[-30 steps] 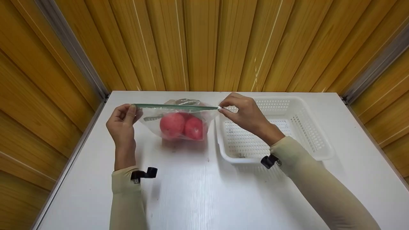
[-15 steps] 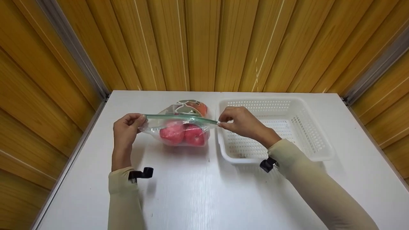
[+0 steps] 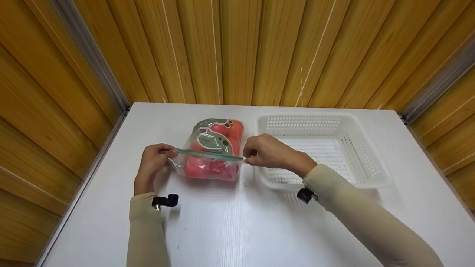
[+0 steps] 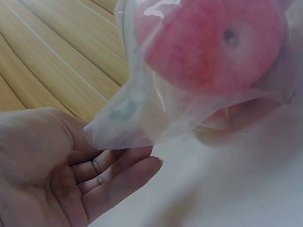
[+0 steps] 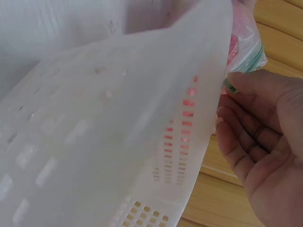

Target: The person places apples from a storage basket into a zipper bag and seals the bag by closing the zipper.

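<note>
A clear zip bag (image 3: 213,142) with a green seal strip and green printed shapes lies on the white table, holding several red and orange round fruits (image 3: 200,167) that look like apples. My left hand (image 3: 154,161) pinches the left end of the strip between thumb and fingers. At the strip's right end, my right hand (image 3: 269,152) pinches the corner. In the left wrist view the bag's corner (image 4: 118,123) sits between thumb and fingers, below one red fruit (image 4: 218,42). The right wrist view shows a bit of green strip (image 5: 230,86) at the right fingertips.
A white perforated plastic basket (image 3: 367,148) stands right of the bag, with my right wrist passing over its near left part. The white table (image 3: 215,230) meets wood-look panel walls (image 3: 237,52) at the back and sides.
Both hands have come down and toward me with the strip, the right also moving slightly left. The bag's printed face and the orange fruits behind the strip now show more.
</note>
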Demonstrator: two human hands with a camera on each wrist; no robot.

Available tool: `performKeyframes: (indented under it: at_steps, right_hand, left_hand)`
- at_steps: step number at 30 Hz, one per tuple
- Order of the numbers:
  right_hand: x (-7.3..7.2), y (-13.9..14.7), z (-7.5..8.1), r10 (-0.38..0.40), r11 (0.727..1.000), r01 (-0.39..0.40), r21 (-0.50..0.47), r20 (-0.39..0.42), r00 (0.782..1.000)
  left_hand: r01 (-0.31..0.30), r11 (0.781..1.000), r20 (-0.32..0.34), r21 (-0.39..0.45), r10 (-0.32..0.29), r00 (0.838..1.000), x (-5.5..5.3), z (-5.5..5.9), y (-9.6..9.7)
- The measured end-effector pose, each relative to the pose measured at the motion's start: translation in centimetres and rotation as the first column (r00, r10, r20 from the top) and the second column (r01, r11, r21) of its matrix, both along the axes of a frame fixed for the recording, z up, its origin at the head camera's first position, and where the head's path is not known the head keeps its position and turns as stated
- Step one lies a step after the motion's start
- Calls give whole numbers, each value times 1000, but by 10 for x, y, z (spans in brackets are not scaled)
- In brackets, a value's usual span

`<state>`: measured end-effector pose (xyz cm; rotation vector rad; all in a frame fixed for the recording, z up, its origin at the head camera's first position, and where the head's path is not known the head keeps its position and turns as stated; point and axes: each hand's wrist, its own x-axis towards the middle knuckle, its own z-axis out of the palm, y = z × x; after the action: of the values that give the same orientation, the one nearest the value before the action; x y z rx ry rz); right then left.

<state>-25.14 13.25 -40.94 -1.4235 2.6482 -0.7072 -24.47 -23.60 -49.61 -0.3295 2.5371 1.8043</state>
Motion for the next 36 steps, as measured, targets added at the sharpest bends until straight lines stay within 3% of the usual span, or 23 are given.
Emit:
performKeyframes:
  at_steps: [4, 9, 13, 17, 20, 24, 27, 31, 34, 36]
  right_hand:
    - [7, -11, -2, 50, 997, -48, 57, -25, 998]
    - [12, -28, -4, 46, 988, -50, 148, 30, 998]
    - [14, -40, -8, 43, 976, -62, 207, 97, 994]
    - [13, -47, -13, 53, 974, -67, 216, 69, 996]
    - [9, -50, -14, 17, 981, -21, 193, 24, 1000]
    - [0, -53, -11, -112, 982, 116, 152, -34, 993]
    - [-8, -52, -9, -190, 971, 197, 136, -62, 980]
    - [-16, -47, -10, -237, 963, 240, 120, -37, 971]
    - [-17, -42, -10, -256, 961, 251, 118, 28, 966]
    - [-16, -39, -8, -265, 960, 256, 114, 72, 962]
  left_hand:
    - [14, 999, 35, -34, -13, 999, -4, -8, 3]
    - [79, 994, 104, -72, -71, 992, -5, -15, 4]
    - [114, 993, 155, -21, -110, 982, -4, -14, 3]
    - [138, 990, 166, 16, -138, 976, -4, -11, 3]
    - [157, 988, 151, -2, -155, 976, -5, -13, 5]
    - [169, 986, 130, -4, -167, 977, -8, -19, 8]
    - [141, 989, 119, 34, -144, 982, -12, -26, 15]
    - [14, 993, 76, 116, -23, 997, -15, -32, 28]
    - [-67, 990, 24, 121, 64, 998, -14, -27, 34]
    - [-56, 996, -32, 73, 58, 998, -12, -17, 35]
